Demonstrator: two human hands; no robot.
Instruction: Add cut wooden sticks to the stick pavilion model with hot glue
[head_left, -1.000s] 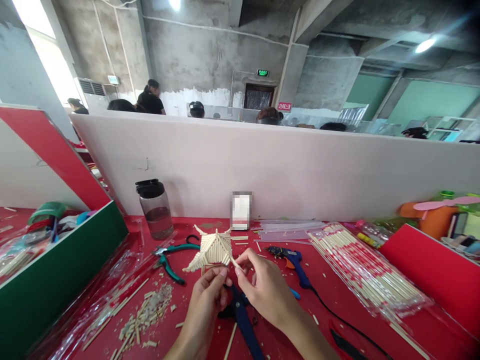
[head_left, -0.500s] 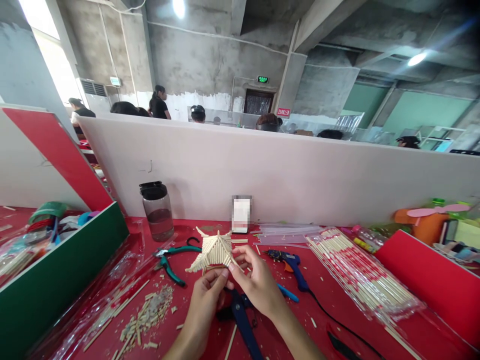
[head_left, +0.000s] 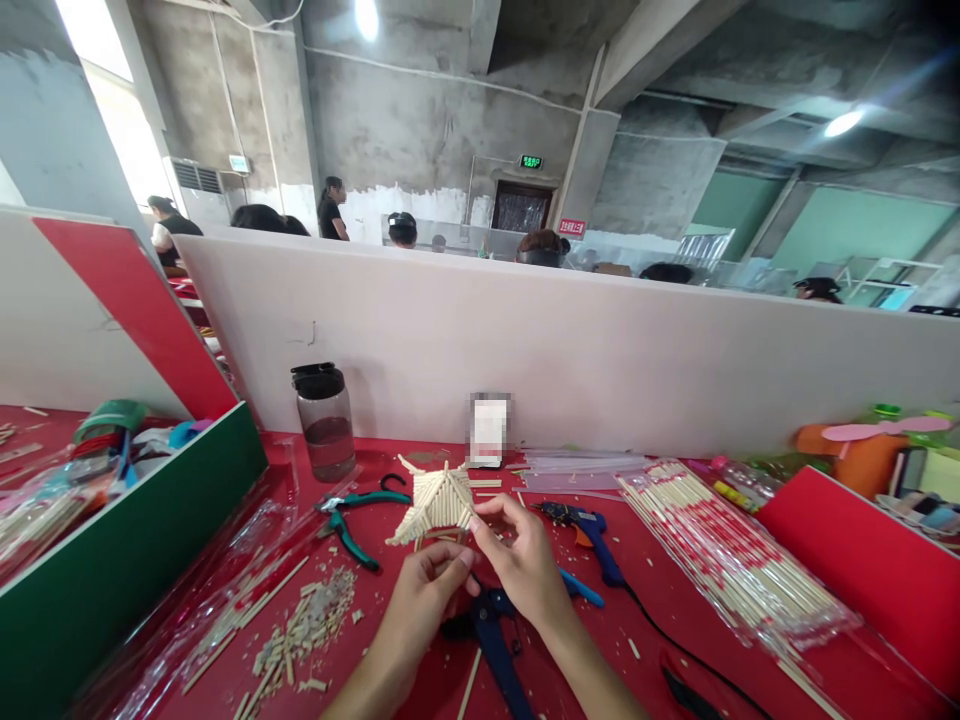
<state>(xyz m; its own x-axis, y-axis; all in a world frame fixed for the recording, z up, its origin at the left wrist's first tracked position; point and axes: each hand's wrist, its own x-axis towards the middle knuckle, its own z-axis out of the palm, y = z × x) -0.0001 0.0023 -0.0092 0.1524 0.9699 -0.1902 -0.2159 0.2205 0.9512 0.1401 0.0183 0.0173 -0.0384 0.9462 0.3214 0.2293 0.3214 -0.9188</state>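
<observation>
A small pavilion model built of pale wooden sticks [head_left: 439, 497], with a pointed roof and upturned corners, stands in the middle of the table. My right hand [head_left: 523, 555] pinches its right roof corner between thumb and fingers. Just below the roof, my left hand [head_left: 433, 585] has its thumb and fingertips pressed together, apart from the roof; whatever they hold is too small or hidden. Thin stick posts show under the roof. A dark blue hand tool [head_left: 495, 650] lies under my hands, partly covered by them.
Green-handled pliers [head_left: 351, 530] and stick scraps [head_left: 315, 615] lie left, by a water bottle [head_left: 327, 425]. A blue glue gun [head_left: 592, 540] with a cord and bagged sticks [head_left: 727, 550] lie right. A phone [head_left: 490, 432] leans on the white partition [head_left: 600, 370]. People sit beyond.
My left hand has come down and away from the roof edge, so the posts below show more. My right hand still grips the corner. The whole view has shifted slightly.
</observation>
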